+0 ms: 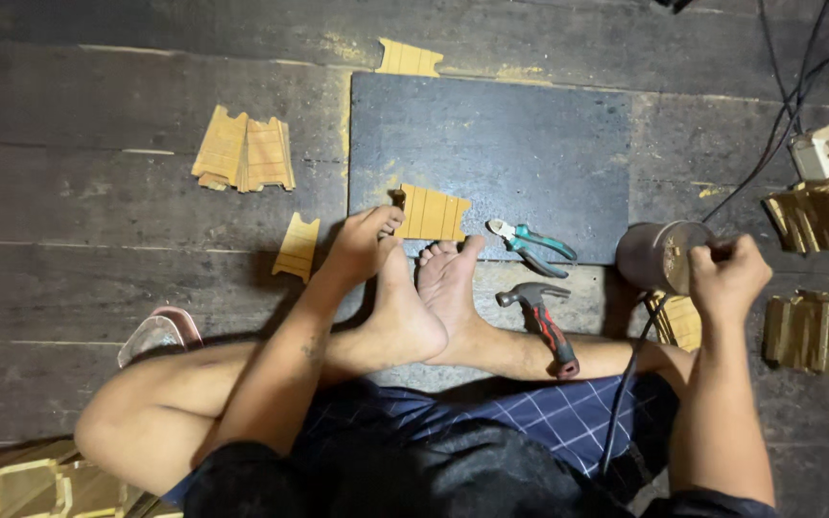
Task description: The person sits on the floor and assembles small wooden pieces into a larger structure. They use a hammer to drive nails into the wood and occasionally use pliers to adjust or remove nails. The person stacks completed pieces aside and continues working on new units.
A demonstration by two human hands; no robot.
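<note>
- On the dark plank floor, the person sits with legs folded, bare feet (434, 297) meeting at the near edge of a dark board (501, 144).
- Left hand (365, 240) comes down on a slatted wooden piece (434, 213), fingers curled together and pinching its left edge against the board; the toes sit just beside it, apparently bracing it so it cannot slide.
- Right hand (726, 278) is over at the right, fingers bunched inside the mouth of a tilted metal can (659, 254); what they grip in there cannot be told.
- Pliers with teal handles (532, 246) lie on the board just right of the held piece, and a claw hammer with a red and black grip (541, 317) rests against the shin, both kept within easy reach.
- More slatted pieces lie about: a pair far left (242, 153), a small one (296, 247) near the left wrist, one beyond the board's far edge (409, 59).
- Stacks of similar golden pieces (817, 278) wait at the right, beside a white socket block (820, 152) with cables.
</note>
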